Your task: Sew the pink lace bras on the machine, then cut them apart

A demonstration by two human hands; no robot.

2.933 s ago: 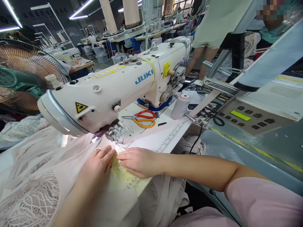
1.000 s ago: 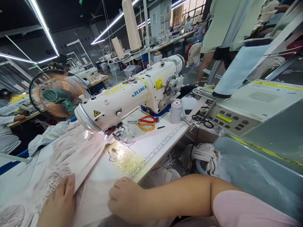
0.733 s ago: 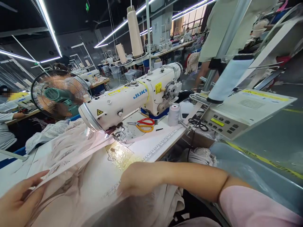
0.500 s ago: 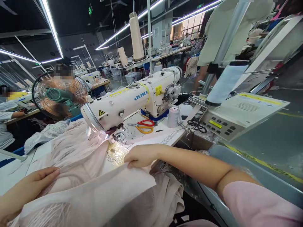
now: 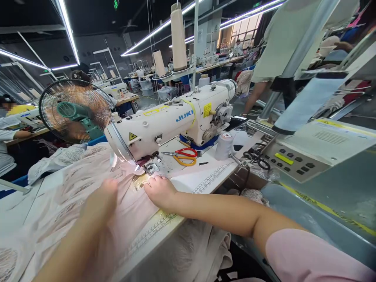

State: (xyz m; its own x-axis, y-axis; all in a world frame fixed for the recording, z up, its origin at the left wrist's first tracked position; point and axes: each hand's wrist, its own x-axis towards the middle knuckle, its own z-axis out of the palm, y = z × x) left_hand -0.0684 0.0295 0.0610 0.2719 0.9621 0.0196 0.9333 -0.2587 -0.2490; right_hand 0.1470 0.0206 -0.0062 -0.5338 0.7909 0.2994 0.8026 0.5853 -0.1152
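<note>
A white sewing machine stands on the table with its lit needle area at the left end. Pale pink fabric with gathered threads spreads over the left part of the table and reaches up to the presser foot. My right hand is closed on the fabric's edge, just in front of the foot. Over the fabric to the left is my left hand, smeared by motion, so its fingers are not readable. Red-and-yellow-handled scissors lie behind my right hand on the machine bed.
A thread cone stands right of the scissors. A control box and a grey plastic bin are at the right. A caged fan stands at the back left. More fabric hangs below the table edge. Other people are around.
The fabric edge has moved from near my lap up onto the table. My right hand has shifted up toward the presser foot; my left hand has swung right and inward, over the fabric.
</note>
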